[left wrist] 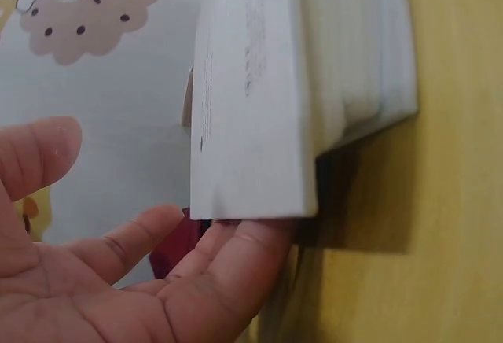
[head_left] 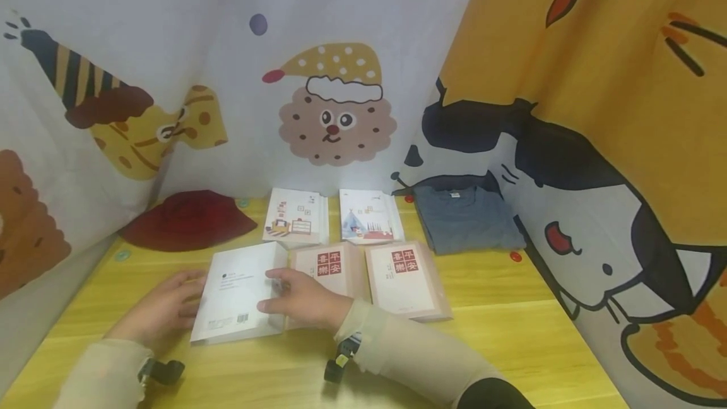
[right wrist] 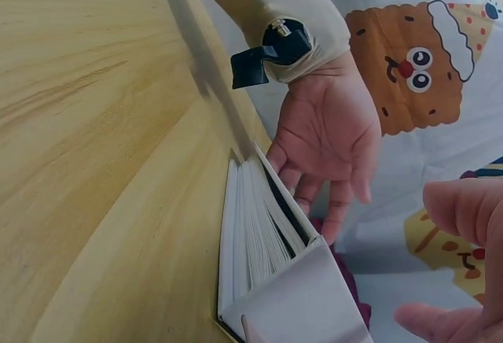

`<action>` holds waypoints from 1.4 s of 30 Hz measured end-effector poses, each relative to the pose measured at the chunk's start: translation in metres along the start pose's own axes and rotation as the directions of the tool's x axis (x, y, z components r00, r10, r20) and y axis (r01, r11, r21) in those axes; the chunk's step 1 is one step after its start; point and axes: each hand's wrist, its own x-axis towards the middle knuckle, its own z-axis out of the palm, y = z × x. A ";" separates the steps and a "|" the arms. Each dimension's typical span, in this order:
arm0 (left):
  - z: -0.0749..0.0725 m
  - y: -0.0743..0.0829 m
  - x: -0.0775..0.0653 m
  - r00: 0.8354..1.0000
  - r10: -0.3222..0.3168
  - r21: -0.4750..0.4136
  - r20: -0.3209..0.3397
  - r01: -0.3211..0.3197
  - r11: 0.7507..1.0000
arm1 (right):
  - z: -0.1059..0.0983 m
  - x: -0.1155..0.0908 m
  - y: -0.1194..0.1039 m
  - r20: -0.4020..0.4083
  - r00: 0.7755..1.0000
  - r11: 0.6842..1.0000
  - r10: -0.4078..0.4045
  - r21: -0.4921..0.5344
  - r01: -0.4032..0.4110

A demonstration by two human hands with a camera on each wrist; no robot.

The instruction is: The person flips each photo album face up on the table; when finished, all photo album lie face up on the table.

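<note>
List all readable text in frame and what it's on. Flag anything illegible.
"平安喜樂" (columns, right to left): red squares on the right front book.
"平安喜樂": same layout, on the middle front book.
Too small to read: print beside both sets of squares.
Too small or blurred: lines and barcode print on the front left white book.
Too small: marks on the rear left book and rear right book; tag on the blue-gray shirt.

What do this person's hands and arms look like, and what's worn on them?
The left hand and right hand are bare. Pale beige sleeves reach the wrists, where each arm carries a small black device; the right one has a yellowish spot. Higher up, the right arm shows a black patch.
</note>
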 end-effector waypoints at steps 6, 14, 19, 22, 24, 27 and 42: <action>-0.003 -0.002 0.002 0.998 -0.026 -0.043 0.051 0.028 0.999 | 0.001 0.001 0.001 -0.009 1.000 1.000 0.010 -0.012 -0.010; -0.003 -0.004 -0.001 0.995 -0.007 -0.091 0.100 0.016 0.996 | 0.001 0.001 0.002 -0.016 1.000 1.000 0.017 -0.024 -0.018; -0.001 -0.008 0.001 0.992 0.049 -0.184 0.120 -0.026 0.982 | 0.001 0.002 0.001 -0.019 1.000 0.999 0.012 -0.035 -0.012; 0.001 -0.011 0.002 0.992 0.055 -0.198 0.110 -0.032 0.980 | 0.001 0.001 0.001 -0.015 1.000 1.000 0.014 -0.027 -0.015; 0.002 -0.012 0.003 0.994 0.047 -0.184 0.097 -0.029 0.983 | 0.001 0.001 0.001 -0.012 1.000 1.000 0.013 -0.028 -0.013; 0.003 -0.010 0.003 0.998 0.011 -0.138 0.064 -0.002 0.990 | 0.000 0.001 0.001 -0.014 1.000 0.999 0.011 -0.034 -0.012; 0.008 -0.002 -0.003 0.997 0.073 -0.149 -0.011 -0.074 0.986 | -0.003 0.007 0.003 -0.007 1.000 0.999 0.002 -0.050 -0.003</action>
